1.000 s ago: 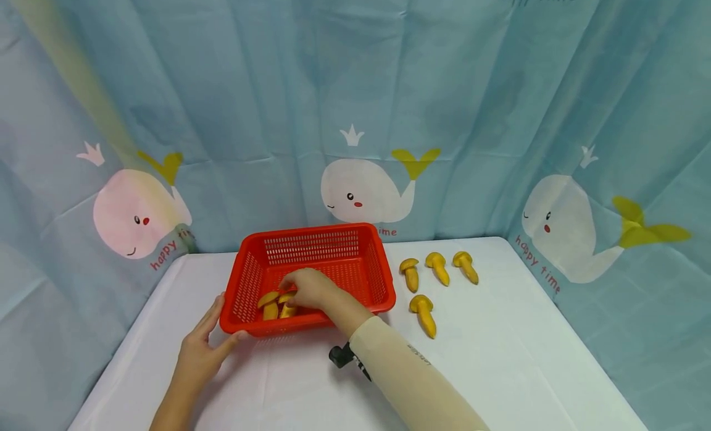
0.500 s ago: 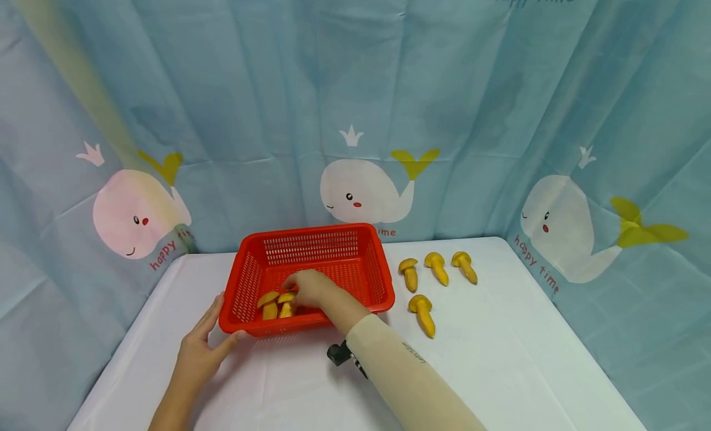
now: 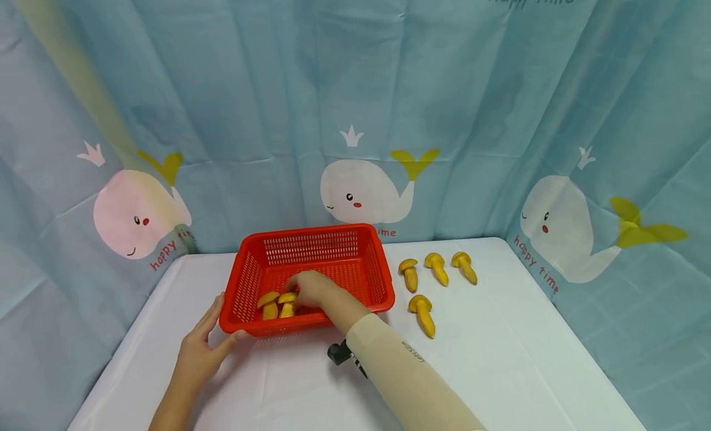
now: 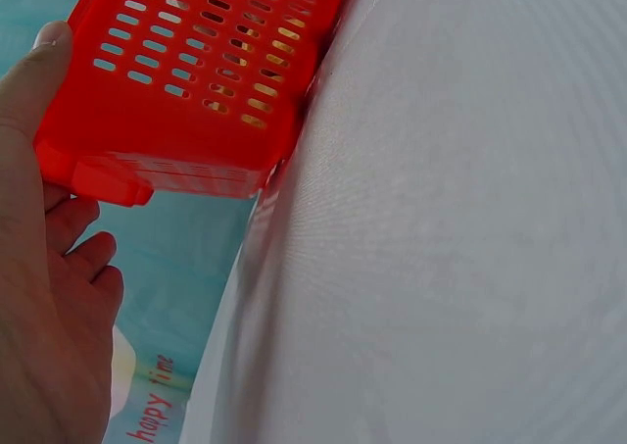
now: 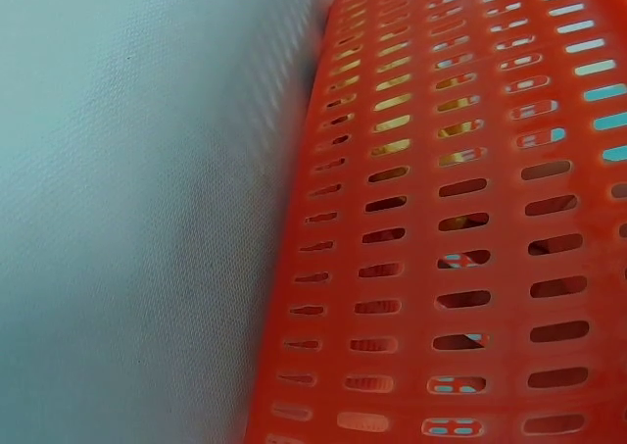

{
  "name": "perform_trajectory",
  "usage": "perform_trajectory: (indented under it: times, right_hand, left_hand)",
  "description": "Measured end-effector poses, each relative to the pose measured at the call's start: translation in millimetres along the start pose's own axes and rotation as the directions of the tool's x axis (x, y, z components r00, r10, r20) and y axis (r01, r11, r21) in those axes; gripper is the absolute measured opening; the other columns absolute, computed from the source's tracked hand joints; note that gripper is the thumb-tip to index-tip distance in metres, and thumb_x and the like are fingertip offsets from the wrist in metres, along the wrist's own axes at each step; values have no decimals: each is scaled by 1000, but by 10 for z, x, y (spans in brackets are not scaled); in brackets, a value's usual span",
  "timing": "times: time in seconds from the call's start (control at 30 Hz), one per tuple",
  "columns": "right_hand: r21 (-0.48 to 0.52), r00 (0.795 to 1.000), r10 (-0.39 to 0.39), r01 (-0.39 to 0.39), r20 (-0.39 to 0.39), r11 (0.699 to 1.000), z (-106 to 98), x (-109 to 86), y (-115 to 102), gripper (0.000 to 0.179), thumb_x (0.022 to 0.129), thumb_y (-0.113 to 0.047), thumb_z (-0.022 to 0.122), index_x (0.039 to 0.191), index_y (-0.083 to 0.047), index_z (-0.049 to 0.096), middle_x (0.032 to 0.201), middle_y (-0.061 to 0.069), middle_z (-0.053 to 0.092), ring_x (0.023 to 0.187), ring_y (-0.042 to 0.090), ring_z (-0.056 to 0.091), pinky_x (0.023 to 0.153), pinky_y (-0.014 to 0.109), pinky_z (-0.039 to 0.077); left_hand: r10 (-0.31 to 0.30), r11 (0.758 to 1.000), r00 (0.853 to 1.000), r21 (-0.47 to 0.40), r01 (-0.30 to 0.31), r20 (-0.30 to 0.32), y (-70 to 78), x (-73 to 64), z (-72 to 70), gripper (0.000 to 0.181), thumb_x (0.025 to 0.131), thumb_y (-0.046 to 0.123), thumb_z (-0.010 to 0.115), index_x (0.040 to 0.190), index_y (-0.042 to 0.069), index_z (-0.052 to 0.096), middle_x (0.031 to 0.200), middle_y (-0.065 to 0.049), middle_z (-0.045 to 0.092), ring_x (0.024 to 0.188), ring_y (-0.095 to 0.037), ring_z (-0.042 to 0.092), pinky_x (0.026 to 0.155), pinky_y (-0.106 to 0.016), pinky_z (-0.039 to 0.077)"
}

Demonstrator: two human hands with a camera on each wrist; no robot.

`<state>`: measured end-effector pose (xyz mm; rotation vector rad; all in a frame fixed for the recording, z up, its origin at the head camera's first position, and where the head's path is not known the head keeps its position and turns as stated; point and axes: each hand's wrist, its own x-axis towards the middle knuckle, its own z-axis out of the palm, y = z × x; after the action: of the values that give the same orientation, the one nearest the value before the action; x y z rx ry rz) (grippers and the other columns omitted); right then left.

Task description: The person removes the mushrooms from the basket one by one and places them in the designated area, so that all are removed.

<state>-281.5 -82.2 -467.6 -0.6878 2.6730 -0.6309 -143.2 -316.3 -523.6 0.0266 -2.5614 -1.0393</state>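
Note:
A red plastic basket [image 3: 383, 276] with slotted walls stands on the white table. My left hand [image 3: 199, 352] grips its near left corner, thumb on the front rim and fingers along the left side; the left wrist view shows those fingers [image 4: 93, 258] curled below the rim. Inside, two yellow-brown mushrooms lie side by side at the near left: the left mushroom [image 3: 269, 306] and the right mushroom [image 3: 286, 306]. My right hand [image 3: 313, 289] reaches over the front wall and pinches the right mushroom near its cap; the fingertips are partly hidden. Through the slots, the right wrist view shows only bits of yellow.
Right of the basket, several more mushrooms lie on the table: a mushroom [image 3: 409, 275], another mushroom [image 3: 437, 269] and a third mushroom [image 3: 465, 268] along the back, plus a nearer mushroom [image 3: 423, 315]. A blue whale-print curtain [image 3: 472, 141] surrounds the table's back and sides.
My right hand has shifted slightly right, baring more of the right mushroom's cap. The left hand and the basket have stayed almost still.

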Motion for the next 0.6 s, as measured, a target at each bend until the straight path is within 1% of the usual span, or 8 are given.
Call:
perform_trajectory:
  times: [0.1, 0.23, 0.33, 0.43, 0.5, 0.53, 0.57, 0.6]
  right_hand:
    - [-2, 1000, -12, 12, -2, 1000, 9, 6, -8, 34, 90, -20, 80, 123, -26, 74, 116, -10, 70, 98, 8, 57, 101, 26, 50]
    - [-30, 1000, -25, 24, -16, 999, 14, 9, -23, 36, 88, -20, 82, 122, -26, 75, 115, -10, 71, 98, 8, 58, 100, 26, 51]
    - [-41, 999, -17, 16, -29, 999, 11, 3, -33, 35, 87, -19, 82, 120, -27, 75, 113, -11, 71, 97, 7, 58, 99, 25, 51]
    - [-46, 999, -9, 7, -45, 999, 9, 0, -38, 33, 87, -18, 82, 118, -28, 76, 111, -12, 71, 96, 6, 58, 98, 24, 52]
    - [-47, 999, -8, 5, -53, 999, 10, 1, -37, 32, 87, -18, 82, 117, -28, 76, 110, -13, 71, 96, 7, 58, 98, 25, 52]
    - [-53, 998, -12, 9, -57, 999, 11, 4, -34, 31, 87, -19, 82, 117, -28, 76, 109, -13, 71, 96, 7, 58, 97, 25, 52]
    - [-67, 998, -19, 15, -63, 998, 11, 6, -32, 31, 87, -20, 82, 116, -28, 76, 109, -13, 71, 96, 7, 58, 97, 25, 52]
    - [-95, 997, -33, 26, -73, 995, 9, 9, -27, 30, 87, -22, 82, 116, -29, 76, 108, -14, 71, 96, 7, 58, 97, 26, 52]
  left_hand:
    - [-19, 1000, 1000, 3, 19, 7, 12, 5, -15, 93, 87, 39, 82, 161, 37, 24, 164, -3, 35, 150, -29, 36, 103, -61, 42]
    - [-32, 999, 999, -5, 32, 9, 20, 6, -20, 93, 87, 39, 82, 161, 36, 24, 165, -4, 35, 149, -34, 37, 103, -64, 42]
    - [-25, 1000, 1000, -6, 25, 3, 14, -2, -15, 92, 88, 39, 81, 161, 38, 25, 164, -5, 36, 149, -30, 36, 104, -62, 42]
    - [-7, 1000, 1000, -3, 7, -7, -5, -11, -4, 92, 88, 38, 82, 160, 39, 26, 164, -4, 37, 152, -6, 31, 113, -32, 41]
    - [12, 1000, 1000, -7, -12, -17, -20, -16, 6, 92, 87, 35, 83, 160, 38, 27, 163, -4, 39, 147, 11, 27, 109, -11, 33]
    - [20, 1000, 1000, -11, -21, -21, -26, -16, 11, 91, 87, 34, 83, 160, 38, 28, 163, -3, 39, 143, 17, 25, 104, -3, 27]
    - [30, 999, 999, -19, -30, -25, -32, -15, 16, 91, 87, 33, 83, 160, 37, 29, 163, -3, 39, 140, 22, 24, 99, 2, 22]
    - [39, 999, 999, -26, -39, -29, -34, -12, 21, 91, 87, 32, 84, 160, 37, 29, 163, -3, 39, 139, 23, 23, 99, 3, 22]
